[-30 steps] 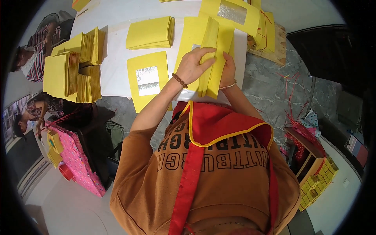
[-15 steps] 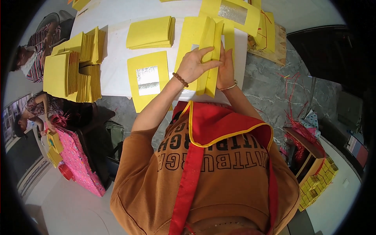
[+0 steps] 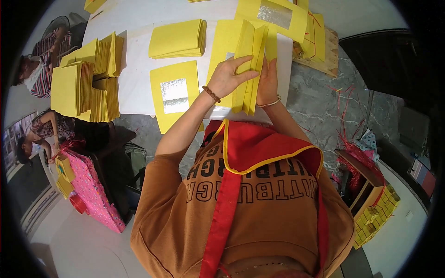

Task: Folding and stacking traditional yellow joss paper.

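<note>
White table (image 3: 136, 58) setup, and at the near edge there's a folded yellow sheet (image 3: 241, 97). Left hand (image 3: 230, 79) has thumb and index spread across it, right hand (image 3: 267, 88) is up against the other side; can't tell if either's really pinching, the undersides are hidden. I'd keep those creases parallel and press evenly end to end. Yellow sheet underneath (image 3: 223, 39) is mostly covered, silver patch (image 3: 230, 55) included. Farther off, some yellow card (image 3: 202, 0) gets cut off up top.

White table (image 3: 134, 88): yellow paper stacks (image 3: 175, 40), silver-patched sheets (image 3: 175, 95).
</note>
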`<state>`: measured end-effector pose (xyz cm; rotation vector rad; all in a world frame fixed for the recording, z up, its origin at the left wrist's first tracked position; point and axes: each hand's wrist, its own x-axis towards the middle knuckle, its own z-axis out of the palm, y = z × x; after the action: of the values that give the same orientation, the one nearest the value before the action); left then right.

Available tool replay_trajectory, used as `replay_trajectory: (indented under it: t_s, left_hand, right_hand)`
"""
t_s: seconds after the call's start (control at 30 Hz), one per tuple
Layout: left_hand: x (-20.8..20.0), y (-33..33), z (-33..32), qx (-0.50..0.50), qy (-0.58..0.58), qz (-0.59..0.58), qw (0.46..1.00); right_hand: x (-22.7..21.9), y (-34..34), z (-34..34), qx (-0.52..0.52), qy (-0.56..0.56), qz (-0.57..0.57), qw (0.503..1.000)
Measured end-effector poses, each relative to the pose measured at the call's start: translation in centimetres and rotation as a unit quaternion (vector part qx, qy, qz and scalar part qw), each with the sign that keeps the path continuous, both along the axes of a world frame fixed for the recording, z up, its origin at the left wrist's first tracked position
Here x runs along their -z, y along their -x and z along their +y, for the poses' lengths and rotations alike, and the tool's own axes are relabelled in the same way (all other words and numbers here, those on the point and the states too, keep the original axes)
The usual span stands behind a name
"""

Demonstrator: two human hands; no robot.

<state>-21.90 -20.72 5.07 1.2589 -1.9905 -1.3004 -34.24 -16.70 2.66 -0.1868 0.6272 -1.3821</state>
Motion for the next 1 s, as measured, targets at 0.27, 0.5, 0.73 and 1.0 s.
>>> replay_trajectory:
  t_s: [0.27, 0.5, 0.73, 1.0]
  left_hand:
    - [1.1, -0.4, 0.1, -0.057, -0.048, 0.054, 0.996]
    - [0.2, -0.6, 0.4, -0.088, -0.040, 0.037, 0.995]
    - [0.0, 0.0, 0.6, -0.073, 0.036, 0.111, 0.990]
    - [0.6, 0.1, 0.5, -0.007, 0.046, -0.006, 0.999]
  right_hand:
    - [1.4, 0.1, 0.0, 0.001, -0.010, -0.001, 1.000]
    - [3.3, 1.3, -0.2, -0.004, -0.023, -0.126, 0.992]
    - [2.1, 0.7, -0.2, -0.011, -0.019, -0.078, 0.997]
    - [2.0, 0.6, -0.1, -0.002, -0.019, -0.017, 1.000]
